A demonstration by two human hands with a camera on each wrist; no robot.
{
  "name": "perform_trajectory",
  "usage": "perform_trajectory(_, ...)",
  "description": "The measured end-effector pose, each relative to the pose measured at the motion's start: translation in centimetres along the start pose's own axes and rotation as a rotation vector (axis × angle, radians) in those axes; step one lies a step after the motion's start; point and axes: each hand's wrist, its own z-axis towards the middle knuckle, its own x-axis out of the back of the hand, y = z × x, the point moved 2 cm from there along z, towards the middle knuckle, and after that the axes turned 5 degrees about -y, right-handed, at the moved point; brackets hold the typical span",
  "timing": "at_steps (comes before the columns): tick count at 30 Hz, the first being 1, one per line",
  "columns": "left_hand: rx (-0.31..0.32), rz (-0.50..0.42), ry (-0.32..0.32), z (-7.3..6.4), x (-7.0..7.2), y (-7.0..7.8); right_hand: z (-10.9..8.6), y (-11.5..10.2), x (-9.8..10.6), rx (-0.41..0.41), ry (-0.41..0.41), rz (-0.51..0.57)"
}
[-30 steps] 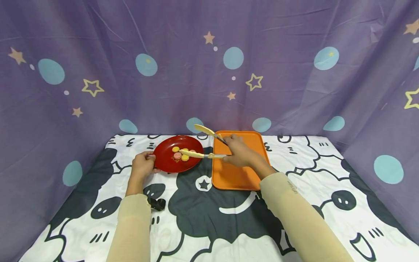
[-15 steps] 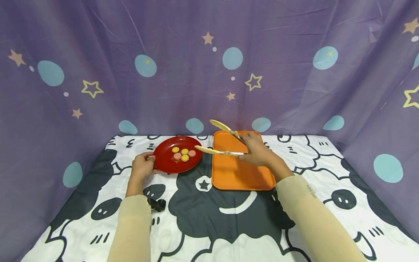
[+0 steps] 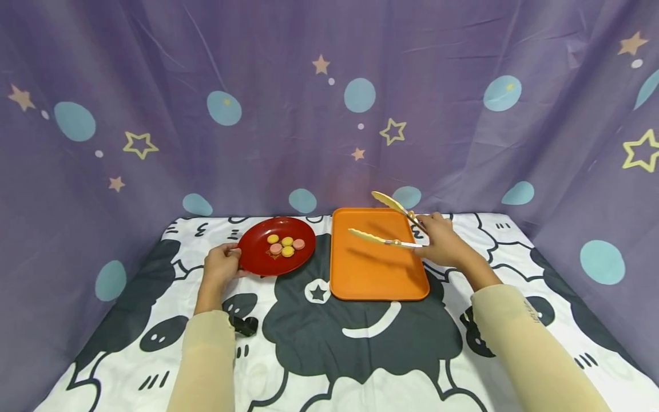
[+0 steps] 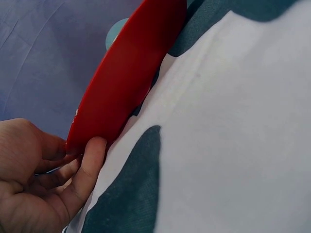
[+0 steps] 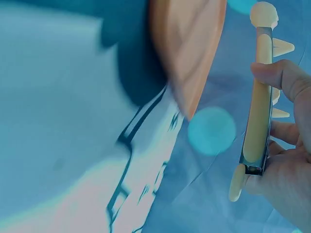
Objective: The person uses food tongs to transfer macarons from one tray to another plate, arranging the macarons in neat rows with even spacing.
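Note:
My left hand pinches the left rim of a round red plate. In the left wrist view the thumb and fingers meet at the edge of the plate, which looks slightly raised at that side. Several small yellow macarons and pink macarons lie in its middle. My right hand grips a pair of tongs with yellow tips. Their arms are spread apart with nothing between them, above the orange tray. In the right wrist view the thumb lies along the yellow handle of the tongs.
The orange tray lies just right of the plate, with a narrow strip of cloth between them. A white and dark cartoon-print cloth covers the table. Behind it hangs a purple curtain with stars and blue ovals.
My right hand has carried the spread tongs rightward, from above the plate to above the tray's right part. The macarons came fully into view. My left hand stays on the plate.

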Motion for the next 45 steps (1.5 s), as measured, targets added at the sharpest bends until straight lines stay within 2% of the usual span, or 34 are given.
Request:
perform_trajectory(8, -0.010, -0.001, -0.006, 0.2, 0.3, -0.1, -1.3, 4.3, 0.6, -0.102, 0.018, 0.013)
perform_trajectory(14, 0.002, 0.003, 0.004, 0.6, 0.5, -0.4, -1.5, 6.4, 0.7, -0.203, 0.069, 0.020)
perform_trajectory(25, -0.009, 0.005, 0.009, 0.5, 0.5, -0.2, -1.3, 6.9, 0.4, -0.576, 0.079, 0.096)
perform_trajectory(31, -0.025, -0.010, 0.003, 0.4, 0.4, 0.0, -1.3, 7.2, 0.2, -0.662, 0.074, 0.115)
perform_trajectory(35, -0.023, -0.011, 0.001, 0.5, 0.4, 0.0, -1.4, 7.2, 0.1, -0.689, 0.030, 0.129)
perform_trajectory(41, -0.021, -0.004, 0.005, 0.6, 0.5, -0.1, -1.8, 6.9, 0.1, -0.711, -0.138, 0.096)
perform_trajectory(45, -0.028, -0.007, 0.003, 0.6, 0.3, 0.0, -2.2, 7.0, 0.2, -0.731, -0.192, 0.098)
